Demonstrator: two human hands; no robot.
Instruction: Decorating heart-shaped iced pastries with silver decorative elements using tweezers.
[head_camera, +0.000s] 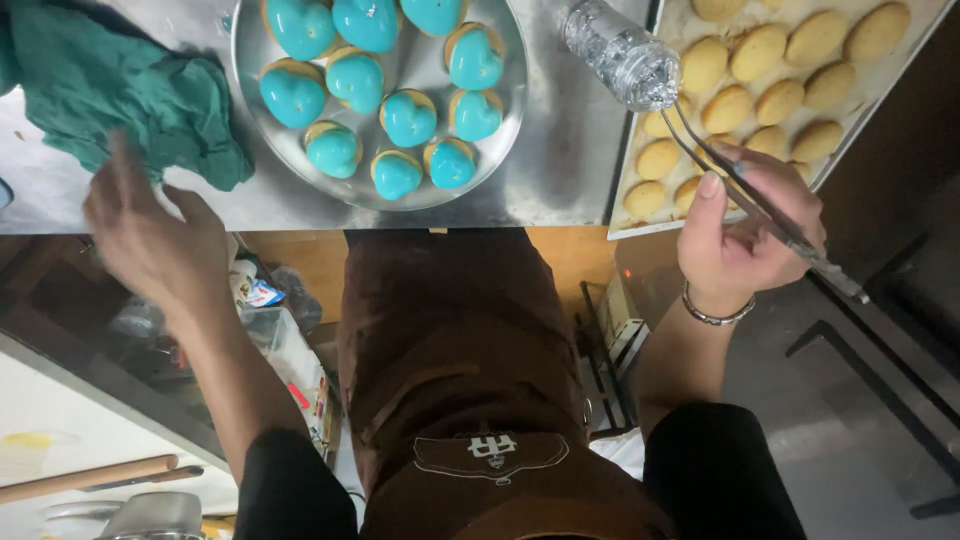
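Observation:
My right hand (742, 232) grips a thin metal two-pronged fork (742, 186) whose tines point up toward a clear plastic bottle (622, 52) lying on the steel counter. My left hand (152, 238) hovers with fingers apart at the counter's front edge, just below a crumpled teal cloth (110, 92), holding nothing. Between the hands sits a round silver tray (500, 130) carrying several heart-shaped cookies with glossy blue icing (355, 78). To the right, a baking sheet (628, 205) holds several plain golden cookies (760, 48).
The steel counter (560, 170) runs across the top. Below it I see my brown apron (460, 370), a shelf with packets and a clear box (270, 320) at left, a wooden rolling pin (90, 478) at lower left, and dark floor at right.

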